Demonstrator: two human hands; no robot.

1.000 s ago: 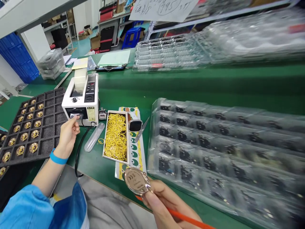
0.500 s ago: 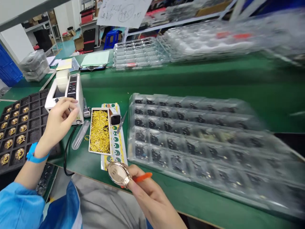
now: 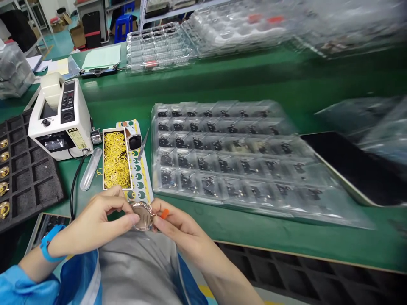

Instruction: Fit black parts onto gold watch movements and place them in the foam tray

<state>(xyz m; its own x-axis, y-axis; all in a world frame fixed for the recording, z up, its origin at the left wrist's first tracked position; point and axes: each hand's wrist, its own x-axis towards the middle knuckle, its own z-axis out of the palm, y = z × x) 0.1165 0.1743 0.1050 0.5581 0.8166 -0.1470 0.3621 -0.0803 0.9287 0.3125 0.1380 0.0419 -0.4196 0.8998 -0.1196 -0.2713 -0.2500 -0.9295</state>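
Between my two hands is a rose-gold watch case (image 3: 143, 217), its round flat face tilted up toward me, just in front of the table edge. My right hand (image 3: 182, 231) grips its right side, and an orange stick-like piece (image 3: 164, 213) pokes out between those fingers. At the left rim my left hand (image 3: 104, 218) pinches with thumb and forefinger; any small piece between the fingertips is too small to make out. Just beyond the hands lies a white box (image 3: 131, 180) full of yellow rings (image 3: 116, 163).
A white tape dispenser (image 3: 74, 123) stands left, near a black foam tray (image 3: 46, 186) with gold watch parts. A clear tube (image 3: 91, 169), tweezers (image 3: 144, 142) and a smartwatch (image 3: 135, 142) lie about the box. Right are a clear compartment tray (image 3: 203, 146) of dark parts and a phone-like slab (image 3: 352, 165).
My left hand has come from beside the tape dispenser over to the watch case. My right hand has shifted slightly left with the case, and the view has tilted down and turned right.
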